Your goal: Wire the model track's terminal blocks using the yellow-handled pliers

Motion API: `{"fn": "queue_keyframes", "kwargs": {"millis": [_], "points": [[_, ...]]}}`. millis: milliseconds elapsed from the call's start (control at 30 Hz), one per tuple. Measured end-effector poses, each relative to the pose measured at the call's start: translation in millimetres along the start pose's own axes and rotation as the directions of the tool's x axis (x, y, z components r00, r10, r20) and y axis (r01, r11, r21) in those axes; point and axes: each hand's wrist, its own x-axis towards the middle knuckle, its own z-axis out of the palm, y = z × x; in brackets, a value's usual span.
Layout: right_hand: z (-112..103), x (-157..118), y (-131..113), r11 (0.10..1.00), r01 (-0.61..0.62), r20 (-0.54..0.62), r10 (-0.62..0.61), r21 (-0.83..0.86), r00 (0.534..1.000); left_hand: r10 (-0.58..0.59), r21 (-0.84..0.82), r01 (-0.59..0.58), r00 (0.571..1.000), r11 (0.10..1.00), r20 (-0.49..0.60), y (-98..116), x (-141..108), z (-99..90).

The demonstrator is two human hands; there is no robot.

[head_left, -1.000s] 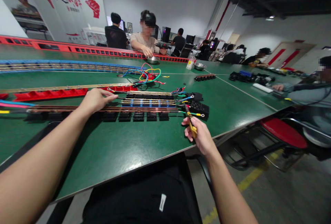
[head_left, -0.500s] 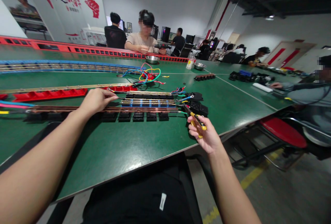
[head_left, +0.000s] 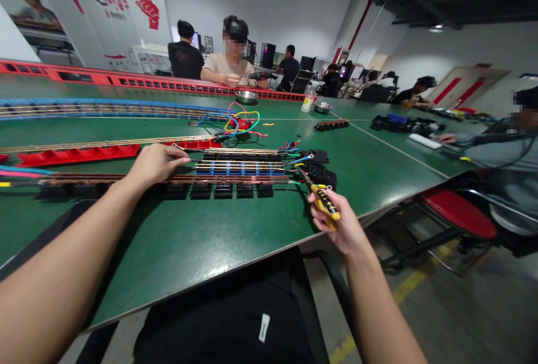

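My right hand (head_left: 336, 215) is closed around yellow-and-black pliers (head_left: 327, 203), whose dark jaws point up and left to the wire ends at the right of the rails. At the left end of the short blue rail piece (head_left: 239, 168), my left hand (head_left: 157, 165) is closed, its fingertips pinching something thin, too small to make out clearly. Under that hand runs a long assembly of brown rails (head_left: 101, 177) on black blocks. A black part (head_left: 320, 173) lies just beyond the pliers, and a blue wire with a ring terminal (head_left: 305, 158) sticks out nearby.
Behind the hands are red trays (head_left: 79, 155), a curved blue track (head_left: 105, 107) and a loop of coloured wires (head_left: 244, 121). Farther back stand a metal bowl (head_left: 246, 97) and a bottle (head_left: 309, 98). A person (head_left: 229, 61) holds a drill across the table.
My right hand and the pliers have shifted slightly right and down, and the pliers have turned a little. My left hand stays at nearly the same place.
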Motion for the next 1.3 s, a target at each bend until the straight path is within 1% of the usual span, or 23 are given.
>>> {"fn": "queue_keyframes", "kwargs": {"millis": [133, 233, 400, 500, 667, 767, 933, 1067, 1167, 1300], "points": [[1, 15, 11, 0.998, 0.041, 0.022, -0.042, 0.047, 0.999, 0.013, -0.023, -0.013, 1.000, 1.000, 0.008, -2, 1, 0.9], [-1, 21, 15, 0.996, 0.069, 0.056, -0.071, 0.049, 0.996, 0.021, -0.037, -0.021, 1.000, 0.999, 0.002, -2, 2, 0.9], [1, 27, 15, 0.998, 0.061, 0.060, -0.060, -0.009, 0.996, 0.016, -0.047, -0.017, 1.000, 0.999, -0.013, -3, 2, 2.2], [1, 30, 16, 0.998, 0.068, 0.073, -0.067, -0.006, 0.995, 0.016, -0.048, -0.017, 1.000, 0.999, -0.019, -4, 2, 3.9], [-3, 32, 17, 0.998, 0.071, 0.114, -0.070, -0.002, 0.991, 0.057, -0.102, -0.057, 0.998, 0.993, -0.003, -3, 1, 6.0], [-4, 33, 18, 0.997, 0.072, 0.091, -0.070, -0.020, 0.993, 0.084, -0.130, -0.083, 0.996, 0.988, 0.006, 1, 0, 6.9], [-3, 36, 20, 0.991, 0.107, 0.015, -0.106, -0.078, 0.994, 0.101, -0.111, -0.103, 0.994, 0.988, -0.029, 6, -1, 9.5], [-3, 35, 23, 0.978, 0.154, -0.004, -0.157, -0.143, 0.988, 0.128, -0.111, -0.131, 0.991, 0.985, -0.036, 8, -1, 13.2], [-2, 34, 25, 0.952, 0.202, -0.007, -0.209, -0.232, 0.978, 0.156, -0.087, -0.158, 0.987, 0.984, -0.032, 11, -1, 15.1], [1, 31, 26, 0.911, 0.228, 0.000, -0.242, -0.345, 0.970, 0.142, -0.059, -0.143, 0.989, 0.988, -0.029, 13, -2, 15.3]]}}
